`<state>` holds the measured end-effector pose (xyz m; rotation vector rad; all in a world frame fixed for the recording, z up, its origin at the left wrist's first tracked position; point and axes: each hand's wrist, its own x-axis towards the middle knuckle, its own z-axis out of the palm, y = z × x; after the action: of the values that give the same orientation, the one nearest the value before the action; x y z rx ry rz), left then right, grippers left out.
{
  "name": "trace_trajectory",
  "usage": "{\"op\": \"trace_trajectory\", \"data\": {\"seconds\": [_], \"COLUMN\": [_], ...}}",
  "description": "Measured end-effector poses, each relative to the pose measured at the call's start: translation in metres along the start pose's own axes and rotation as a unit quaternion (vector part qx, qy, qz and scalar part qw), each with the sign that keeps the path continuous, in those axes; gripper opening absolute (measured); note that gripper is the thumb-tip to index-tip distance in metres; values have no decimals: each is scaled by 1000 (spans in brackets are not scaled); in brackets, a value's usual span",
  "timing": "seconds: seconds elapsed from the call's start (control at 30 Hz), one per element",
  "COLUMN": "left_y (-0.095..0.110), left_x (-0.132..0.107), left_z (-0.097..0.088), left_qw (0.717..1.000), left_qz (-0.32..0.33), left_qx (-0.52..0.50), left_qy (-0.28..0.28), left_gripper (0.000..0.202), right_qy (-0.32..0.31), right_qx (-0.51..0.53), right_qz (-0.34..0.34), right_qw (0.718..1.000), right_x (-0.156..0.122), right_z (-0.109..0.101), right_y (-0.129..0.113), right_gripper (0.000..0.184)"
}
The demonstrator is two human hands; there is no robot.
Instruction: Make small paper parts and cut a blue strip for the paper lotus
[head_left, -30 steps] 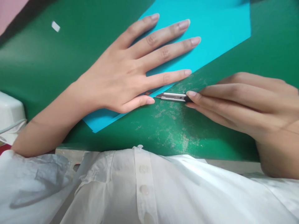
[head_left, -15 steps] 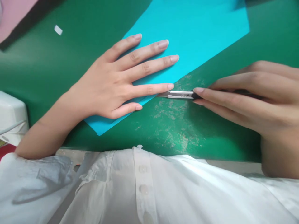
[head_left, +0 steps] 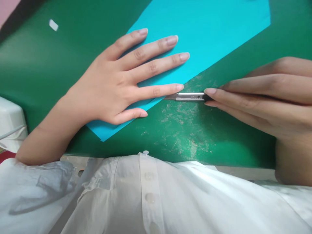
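Observation:
A sheet of bright blue paper (head_left: 214, 35) lies slantwise on the green tabletop, its lower corner pointing toward my body. My left hand (head_left: 117, 81) rests flat on the paper with its fingers spread. From the right, my right hand (head_left: 263, 97) pinches a utility knife (head_left: 191, 96) between thumb and fingers. The knife's silver blade end points left and its tip meets the paper's lower edge, just below my left index finger. Most of the knife's handle is hidden inside my right hand.
The green tabletop (head_left: 136, 143) has scuff marks around the knife. A small white scrap (head_left: 53, 25) lies at the upper left, below a pink thing (head_left: 6, 9) in the corner. At the left edge stands a white device with a cable (head_left: 11, 120).
The view has shifted slightly, so the scrap and pink thing sit farther up and left. My left hand stays flat on the paper, and the knife tip remains at its edge.

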<state>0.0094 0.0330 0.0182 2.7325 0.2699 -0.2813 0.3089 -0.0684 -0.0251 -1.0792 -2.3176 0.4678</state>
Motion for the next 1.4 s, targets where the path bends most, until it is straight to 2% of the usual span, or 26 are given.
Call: {"op": "trace_trajectory", "data": {"seconds": [0.17, 0.37, 0.53, 0.67, 0.8, 1.0, 1.2, 1.33, 1.4], "left_y": [-2, -3, -3, -5, -5, -5, -5, -5, -5], "left_x": [-1, -2, -1, -1, -3, -6, -6, -5, -5], "left_z": [1, 2, 1, 2, 4, 4, 3, 3, 2], "left_qw": [999, 999, 998, 999, 998, 994, 992, 991, 991], "left_qz": [24, 20, -6, 12, 34, 48, 50, 56, 58], "left_qx": [35, 20, -64, -33, 17, 53, 64, 71, 73], "left_qy": [30, 33, 29, 31, 57, 87, 92, 96, 95], "left_gripper": [68, 67, 63, 67, 68, 69, 68, 69, 68], "right_qy": [-64, -51, -48, -46, -33, -54, -16, -37, -23], "right_qx": [20, 15, 13, 5, -2, -15, -2, -10, -6], "right_qz": [48, -14, -7, -14, -36, -9, -76, -54, -62], "right_qw": [997, 998, 999, 999, 999, 998, 997, 998, 998], "right_x": [-5, -3, -1, 0, 5, 12, 16, 13, 11], "right_z": [-10, -12, -11, -11, -11, -14, -12, -10, -8], "right_y": [-4, -3, -4, -7, -13, -23, -18, -15, -15], "right_gripper": [20, 18, 17, 18, 18, 16, 11, 17, 21]}}
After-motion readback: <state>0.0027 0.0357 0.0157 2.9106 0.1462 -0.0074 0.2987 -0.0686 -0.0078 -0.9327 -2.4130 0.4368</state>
